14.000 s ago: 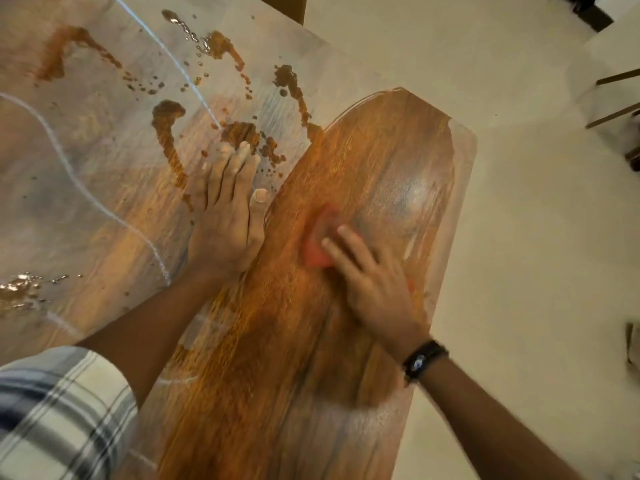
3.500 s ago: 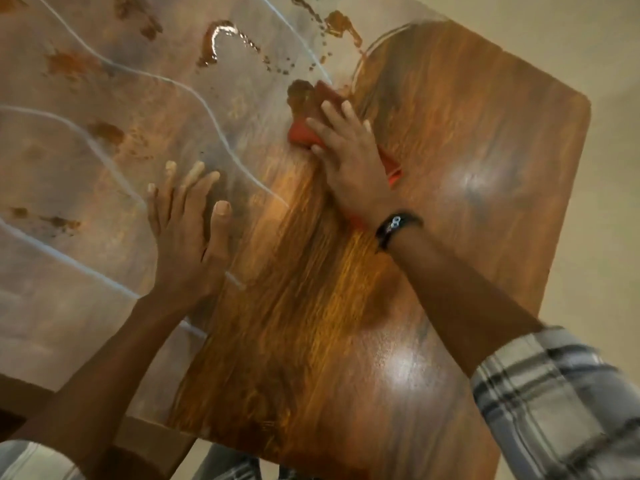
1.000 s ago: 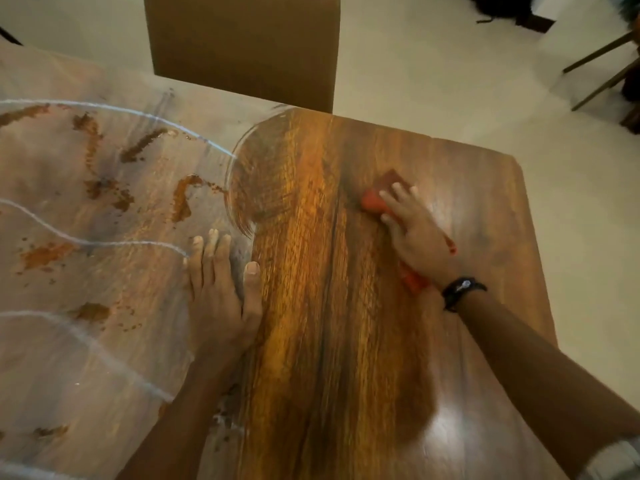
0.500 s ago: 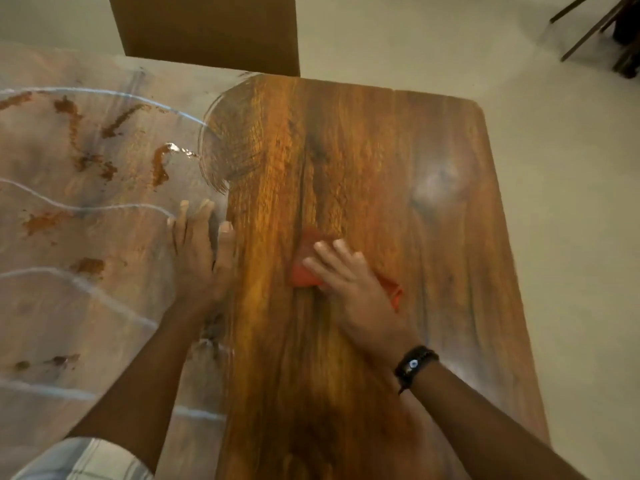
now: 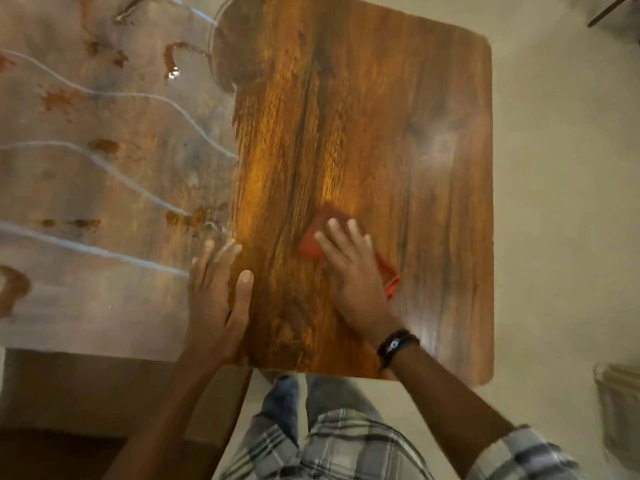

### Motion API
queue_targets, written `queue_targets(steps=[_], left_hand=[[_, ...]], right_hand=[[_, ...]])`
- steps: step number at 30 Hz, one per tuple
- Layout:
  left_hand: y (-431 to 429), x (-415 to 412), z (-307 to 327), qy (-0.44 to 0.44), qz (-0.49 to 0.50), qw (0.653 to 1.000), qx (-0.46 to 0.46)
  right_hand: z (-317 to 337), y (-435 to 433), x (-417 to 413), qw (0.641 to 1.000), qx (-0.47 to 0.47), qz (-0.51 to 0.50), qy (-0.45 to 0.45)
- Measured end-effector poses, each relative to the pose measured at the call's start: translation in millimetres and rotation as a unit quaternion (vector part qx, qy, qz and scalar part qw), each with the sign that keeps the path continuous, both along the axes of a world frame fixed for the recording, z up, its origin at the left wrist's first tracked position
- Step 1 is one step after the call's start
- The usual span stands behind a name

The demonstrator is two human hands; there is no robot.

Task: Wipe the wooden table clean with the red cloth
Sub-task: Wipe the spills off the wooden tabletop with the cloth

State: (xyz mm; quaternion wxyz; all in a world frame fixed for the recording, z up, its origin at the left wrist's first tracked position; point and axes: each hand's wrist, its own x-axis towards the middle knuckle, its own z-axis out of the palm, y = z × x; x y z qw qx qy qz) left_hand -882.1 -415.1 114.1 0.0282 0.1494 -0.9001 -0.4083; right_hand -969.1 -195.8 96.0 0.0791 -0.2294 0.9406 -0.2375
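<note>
The wooden table fills the upper middle of the head view. Its right part shows dark, glossy wood grain; its left part looks cloudy, with white streaks and brown smears. My right hand presses flat on the red cloth, which lies on the glossy wood near the table's near edge; cloth corners stick out left and right of the hand. My left hand rests flat with fingers spread, just left of the cloth, along the border between cloudy and glossy wood.
Brown smears and droplets dot the cloudy left part. The table's near edge runs just above my legs. Pale floor lies to the right, with dark furniture legs at the top right corner.
My right hand has drawn the cloth toward the near edge of the table. The view has tilted down, showing the near edge and my legs. My left hand stays flat.
</note>
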Motion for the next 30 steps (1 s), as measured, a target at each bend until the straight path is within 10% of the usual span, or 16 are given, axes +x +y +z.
queue_targets(steps=[4,12,21,30], left_hand=[[6,33,6,-0.015,0.014,1.000,0.000],[20,76,33,-0.074,0.015,0.997,0.011],[32,93,31,-0.051,0.011,0.998,0.024],[10,116,5,-0.029,0.073,0.996,0.049]], right_hand=[[-7,28,76,0.995,0.048,0.077,0.028],[8,111,75,0.955,0.009,-0.297,-0.006],[-7,27,136,0.997,0.038,0.068,0.027],[11,113,112,0.947,0.007,-0.322,-0.016]])
